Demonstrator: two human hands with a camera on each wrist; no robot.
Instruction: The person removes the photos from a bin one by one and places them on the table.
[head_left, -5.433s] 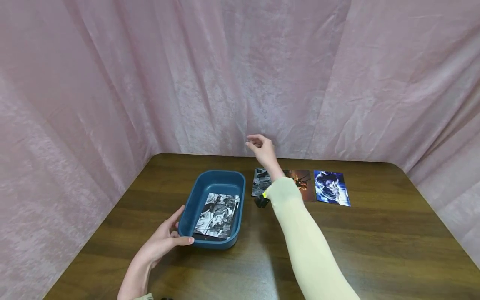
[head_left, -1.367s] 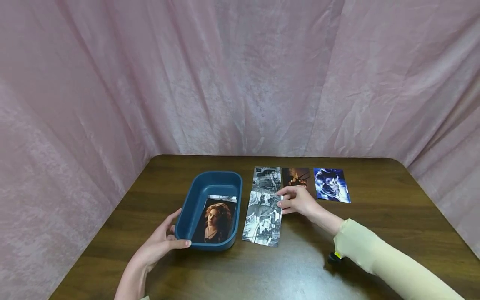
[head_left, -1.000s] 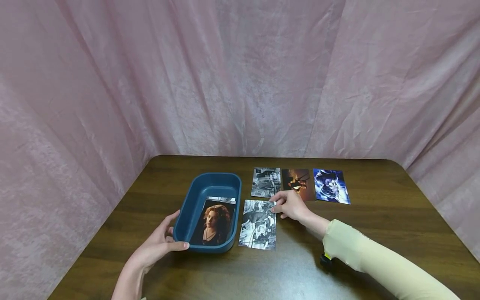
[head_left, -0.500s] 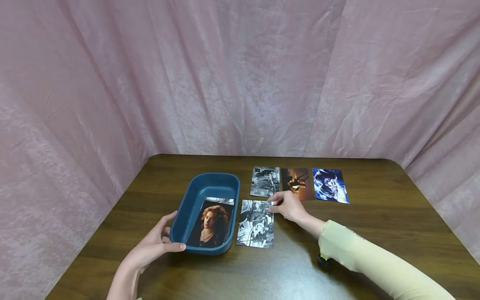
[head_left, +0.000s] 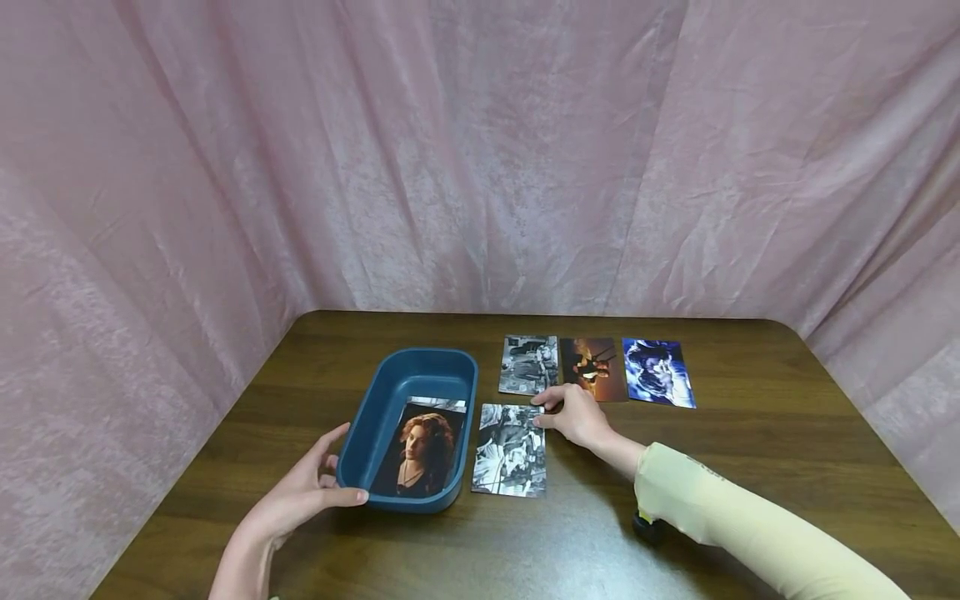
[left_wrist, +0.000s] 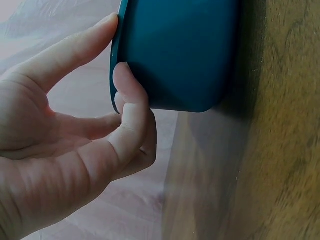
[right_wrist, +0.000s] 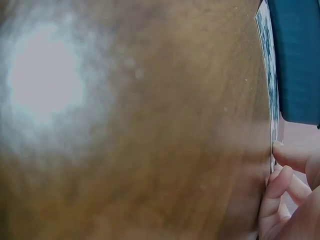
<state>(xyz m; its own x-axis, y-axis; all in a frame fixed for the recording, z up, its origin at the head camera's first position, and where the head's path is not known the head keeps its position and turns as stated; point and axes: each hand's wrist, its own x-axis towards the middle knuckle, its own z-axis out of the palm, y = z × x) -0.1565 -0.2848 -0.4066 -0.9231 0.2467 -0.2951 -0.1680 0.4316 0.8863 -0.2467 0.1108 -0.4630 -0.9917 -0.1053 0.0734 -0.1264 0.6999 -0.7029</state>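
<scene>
My left hand [head_left: 296, 493] grips the near left corner of a blue plastic tub [head_left: 405, 367], thumb on the rim and fingers curled beneath it. In the left wrist view, that rim of the tub [left_wrist: 175, 55] sits between thumb and fingers. A portrait photo [head_left: 427, 450] of a person with curly hair lies in the tub, on top of other prints. To the tub's right, a black-and-white photo [head_left: 512, 454] lies on the table. My right hand [head_left: 581, 418] pinches its upper right corner; in the right wrist view the thumb touches the photo's [right_wrist: 270, 70] edge.
Along the back of the wooden table [head_left: 765, 467] lie a second black-and-white photo [head_left: 528, 362], an orange-brown photo [head_left: 592, 367] and a blue photo [head_left: 660, 373], side by side. A pink curtain [head_left: 480, 167] hangs behind the table.
The black-and-white photo has come out of the tub onto the table, below the back row, uncovering the portrait. Over the last second my right hand has barely moved; the left still holds the tub.
</scene>
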